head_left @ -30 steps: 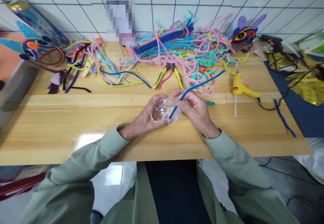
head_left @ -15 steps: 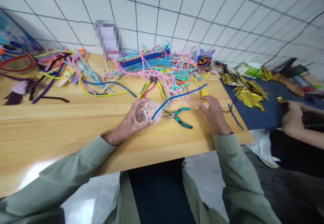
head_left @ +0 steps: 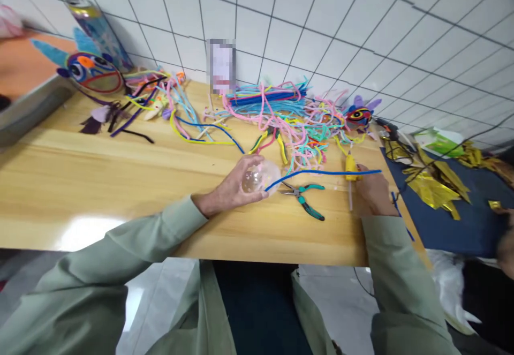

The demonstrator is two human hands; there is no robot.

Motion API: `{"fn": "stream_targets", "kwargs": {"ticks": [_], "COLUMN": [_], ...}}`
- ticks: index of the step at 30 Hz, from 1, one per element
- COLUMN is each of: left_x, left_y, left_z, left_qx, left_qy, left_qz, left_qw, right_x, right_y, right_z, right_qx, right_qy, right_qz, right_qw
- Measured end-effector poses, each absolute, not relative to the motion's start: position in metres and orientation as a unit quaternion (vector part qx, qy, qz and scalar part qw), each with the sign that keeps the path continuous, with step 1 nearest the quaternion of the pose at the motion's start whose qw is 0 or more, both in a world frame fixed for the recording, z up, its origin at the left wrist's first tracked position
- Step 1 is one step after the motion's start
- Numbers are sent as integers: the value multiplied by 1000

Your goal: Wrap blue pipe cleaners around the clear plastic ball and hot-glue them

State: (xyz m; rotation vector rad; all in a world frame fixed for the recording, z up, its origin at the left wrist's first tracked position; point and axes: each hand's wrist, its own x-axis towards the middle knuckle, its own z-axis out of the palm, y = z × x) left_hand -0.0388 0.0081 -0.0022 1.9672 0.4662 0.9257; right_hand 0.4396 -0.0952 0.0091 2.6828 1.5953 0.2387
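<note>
My left hand (head_left: 235, 188) is wrapped round a clear plastic ball (head_left: 263, 175) just above the wooden table (head_left: 100, 173). A long blue pipe cleaner (head_left: 325, 172) sticks out of the ball and runs right, level, as far as my right hand. My right hand (head_left: 373, 194) lies near the table's right edge, fingers curled over the handle of a yellow glue gun (head_left: 350, 166) whose nozzle points towards me. Teal-handled pliers (head_left: 305, 198) lie on the table between my hands.
A tangled pile of coloured pipe cleaners (head_left: 281, 114) fills the back of the table. Pipe-cleaner masks sit at back left (head_left: 94, 71) and back right (head_left: 359, 115). A navy cloth with gold foil (head_left: 437, 189) lies right. Another person's hand (head_left: 506, 240) shows at far right.
My right hand let go of the blue pipe cleaner, moved right and came down on the glue gun. My left hand kept the ball. The view swung right, then partly back.
</note>
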Motion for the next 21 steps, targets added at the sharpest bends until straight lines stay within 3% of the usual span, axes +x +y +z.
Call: {"fn": "stream_targets", "kwargs": {"ticks": [7,12,17,21], "left_x": [-37,-38,-38,-38], "left_y": [7,8,7,7], "left_z": [-2,-1,4,9], "left_qx": [750,724,717,713], "left_qy": [205,217,217,208], "left_qz": [356,337,326,325], "left_qw": [519,561,576,585], "right_x": [424,349,281,272], "right_y": [-101,-105,-101,-95], "right_z": [32,36,21,20], "right_qx": [837,692,517,463], "right_qy": [534,712,816,839], "right_qz": [118,53,77,76], "right_qw": [-18,-105,-246,-275]}}
